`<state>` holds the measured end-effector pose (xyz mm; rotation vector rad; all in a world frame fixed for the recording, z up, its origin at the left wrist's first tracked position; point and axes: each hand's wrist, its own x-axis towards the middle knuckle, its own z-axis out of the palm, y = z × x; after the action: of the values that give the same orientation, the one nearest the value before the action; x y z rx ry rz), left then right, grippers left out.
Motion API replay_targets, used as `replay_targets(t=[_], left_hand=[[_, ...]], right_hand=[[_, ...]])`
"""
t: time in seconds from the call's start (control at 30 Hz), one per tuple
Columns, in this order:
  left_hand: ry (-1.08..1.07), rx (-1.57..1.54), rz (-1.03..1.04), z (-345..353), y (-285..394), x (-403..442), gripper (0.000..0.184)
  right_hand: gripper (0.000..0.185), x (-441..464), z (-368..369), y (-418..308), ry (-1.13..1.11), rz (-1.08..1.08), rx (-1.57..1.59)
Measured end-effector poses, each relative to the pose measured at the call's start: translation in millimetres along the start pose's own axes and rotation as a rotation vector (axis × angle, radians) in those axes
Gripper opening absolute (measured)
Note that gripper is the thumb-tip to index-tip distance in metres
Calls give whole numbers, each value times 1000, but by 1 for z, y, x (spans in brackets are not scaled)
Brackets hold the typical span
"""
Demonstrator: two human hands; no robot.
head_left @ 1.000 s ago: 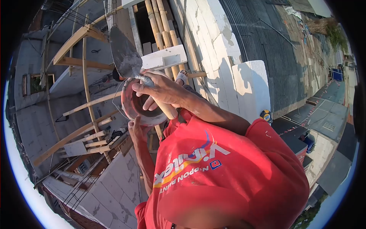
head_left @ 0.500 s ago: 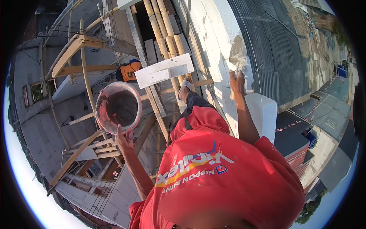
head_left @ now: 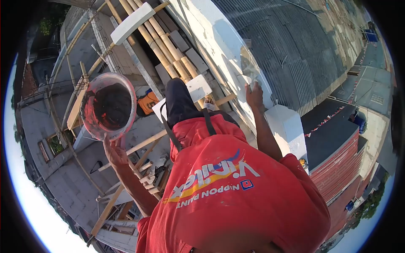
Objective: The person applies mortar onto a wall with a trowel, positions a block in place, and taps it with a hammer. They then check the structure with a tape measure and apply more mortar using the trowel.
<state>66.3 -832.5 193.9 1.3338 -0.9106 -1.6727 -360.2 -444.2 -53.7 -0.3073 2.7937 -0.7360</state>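
My left hand (head_left: 115, 151) grips the near edge of a red, grey-smeared bucket (head_left: 131, 110), which hangs out at the left with dark grey mortar (head_left: 113, 106) inside. On the right, my right hand (head_left: 255, 98) is closed on a trowel (head_left: 249, 63); its handle is mostly hidden by the fingers. The grey blade lies against or just over the top of the white block wall (head_left: 219, 36); whether it touches is unclear. A bent dark-trousered leg (head_left: 179, 99) shows between the arms.
Bamboo poles (head_left: 162, 44) run beside the wall, with white blocks (head_left: 133, 23) across them. A sandalled foot (head_left: 209, 103) rests there. Below is a person in an orange shirt (head_left: 147, 102). Corrugated roofing (head_left: 287, 50) lies beyond the wall, and a white block (head_left: 287, 126) stands near my right forearm.
From over the bucket, the trowel has moved right to the wall. My left hand has carried the bucket left and forward. A leg has come up, and the view has turned.
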Motion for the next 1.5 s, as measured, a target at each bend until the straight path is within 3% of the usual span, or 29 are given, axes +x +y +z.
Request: replay_targets(t=[0.2, 0.33, 0.47, 0.53, 0.63, 0.73, 0.93, 1.03, 1.17, 1.23, 1.3, 1.4, 1.5], left_hand=[[-139, 111, -73, 66, 14, 55, 47], [-233, 269, -143, 124, -1, 92, 54], [-363, 417, -244, 183, -34, 126, 56], [-459, 495, -290, 215, -44, 131, 53], [-639, 571, -364, 259, -60, 145, 49], [-736, 687, -354, 302, -61, 135, 47], [-964, 993, -371, 364, -66, 163, 30], [-1055, 1068, -379, 386, -68, 189, 28], [-1119, 1105, -409, 405, -53, 209, 29], [-1128, 1122, -413, 410, -47, 229, 29], [-1148, 1137, -426, 414, -43, 250, 31], [-1162, 1149, -428, 423, -37, 269, 34], [-1174, 1187, -405, 429, -32, 291, 36]], right_hand=[[63, -2, -18, -19, -120, 69, 18], [49, -13, -3, -30, 38, 36, -95], [49, -23, 5, -39, 146, 45, -101], [52, -22, 11, -42, 250, 21, -160], [51, -19, 5, -50, 163, 114, -95], [50, -14, 12, -54, 212, 141, -112], [51, -12, 10, -70, 202, 244, -128], [49, -32, 0, -115, 33, 508, 67], [53, -86, 17, -188, 136, 815, 377], [59, -108, 39, -191, 229, 944, 512], [59, -125, 84, -145, 319, 1113, 547], [58, -91, 54, -126, 399, 1327, 782], [56, -60, 98, -90, 413, 1222, 355]])
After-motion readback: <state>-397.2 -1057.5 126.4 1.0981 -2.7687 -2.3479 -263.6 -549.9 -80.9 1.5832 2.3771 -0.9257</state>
